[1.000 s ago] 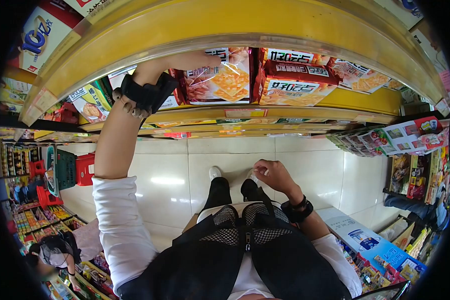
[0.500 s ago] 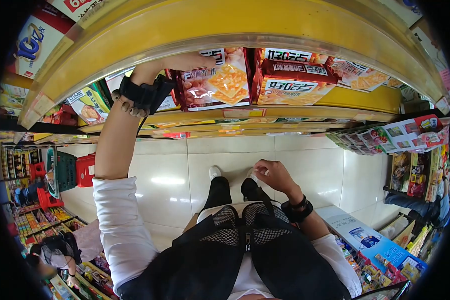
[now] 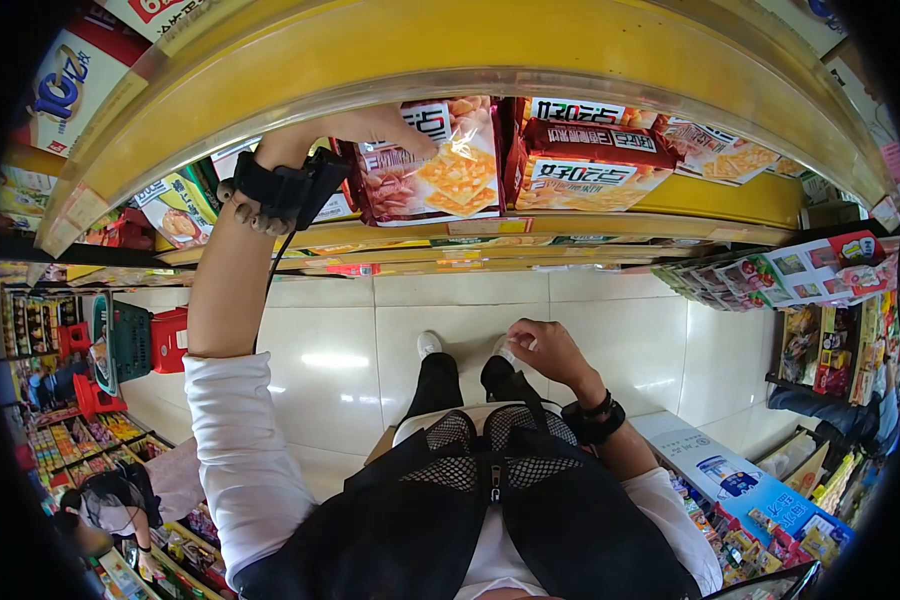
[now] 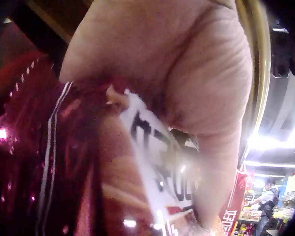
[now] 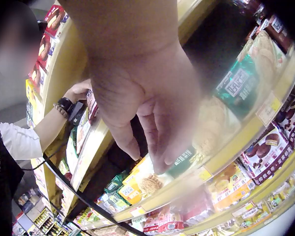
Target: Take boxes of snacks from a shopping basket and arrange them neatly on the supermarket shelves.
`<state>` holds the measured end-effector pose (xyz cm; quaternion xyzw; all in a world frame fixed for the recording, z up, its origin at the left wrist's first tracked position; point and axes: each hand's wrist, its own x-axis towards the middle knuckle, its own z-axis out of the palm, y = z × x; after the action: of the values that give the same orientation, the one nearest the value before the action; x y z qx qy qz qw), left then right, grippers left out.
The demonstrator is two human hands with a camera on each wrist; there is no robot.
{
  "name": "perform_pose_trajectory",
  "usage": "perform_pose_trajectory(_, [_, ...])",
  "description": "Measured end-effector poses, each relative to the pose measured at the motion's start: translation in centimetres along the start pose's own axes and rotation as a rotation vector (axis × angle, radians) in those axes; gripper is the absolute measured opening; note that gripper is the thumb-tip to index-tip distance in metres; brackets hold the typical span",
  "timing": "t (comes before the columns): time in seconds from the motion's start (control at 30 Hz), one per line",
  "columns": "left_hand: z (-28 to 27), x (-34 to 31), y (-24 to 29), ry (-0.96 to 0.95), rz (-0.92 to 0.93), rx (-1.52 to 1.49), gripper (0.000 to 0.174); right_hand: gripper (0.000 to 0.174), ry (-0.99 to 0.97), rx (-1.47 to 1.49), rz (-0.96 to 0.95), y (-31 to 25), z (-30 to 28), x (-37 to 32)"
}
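My left hand [image 3: 365, 125] grips a red packet of crackers [image 3: 455, 182] at its left side, on a yellow shelf. The thumb lies across the printed front, while the other fingers are hidden behind the packet and under the shelf above. In the left wrist view the shiny red wrapper [image 4: 71, 162] fills the lower left, with the palm close against it. Low in front of the body, my right hand [image 3: 548, 352] hangs with loosely curled fingers and holds nothing. The right wrist view shows that hand [image 5: 142, 103] with shelves of snacks behind it.
The yellow upper shelf [image 3: 490, 45] with a clear front strip overhangs the packets. More cracker packets [image 3: 595, 180] stand to the right. A red and green basket stack [image 3: 130, 340] is at the left, a blue display box [image 3: 740, 485] at the lower right, and another person [image 3: 120, 505] at the lower left.
My left hand has drawn the cracker packet forward, so its lower edge now reaches over the shelf's front edge. The packet's front has tilted slightly. The right hand has stayed in place.
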<state>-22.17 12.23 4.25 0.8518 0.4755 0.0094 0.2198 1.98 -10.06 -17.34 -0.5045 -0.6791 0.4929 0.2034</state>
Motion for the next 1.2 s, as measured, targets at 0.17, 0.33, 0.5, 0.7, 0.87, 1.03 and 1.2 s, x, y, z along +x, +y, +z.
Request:
perform_pose_trajectory(0.17, [-0.7, -1.4, 2.8, -0.149, -0.194, 0.099, 0.053, 0.012, 0.016, 0.031, -0.023, -2.0, -1.1, 0.1])
perform_pose_trajectory(0.33, [0.9, -4.0, 3.6, 0.1, 0.126, 0.094, 0.061, 0.014, 0.069, 0.046, -0.145, -6.5, -3.6, 1.4])
perform_pose_trajectory(0.5, [2.0, -5.9, 4.4, 0.202, 0.182, 0.248, 0.046, 0.015, 0.062, 0.038, -0.223, -7.6, -3.7, 2.9])
perform_pose_trajectory(0.7, [2.2, -6.0, 4.7, 0.203, 0.162, 0.233, 0.046, 0.015, 0.109, 0.063, -0.247, -8.7, -4.2, 3.6])
perform_pose_trajectory(0.87, [2.5, -6.3, 4.8, 0.244, 0.21, 0.228, 0.045, 0.015, 0.122, 0.071, -0.27, -8.8, -4.3, 3.9])
perform_pose_trajectory(1.03, [2.6, -6.2, 4.8, 0.242, 0.198, 0.209, 0.045, 0.035, 0.267, 0.082, -0.327, -9.8, -4.6, 4.1])
perform_pose_trajectory(1.2, [2.6, -5.7, 4.1, 0.3, 0.208, 0.21, 0.044, 0.047, 0.313, 0.081, -0.337, -10.7, -5.3, 5.2])
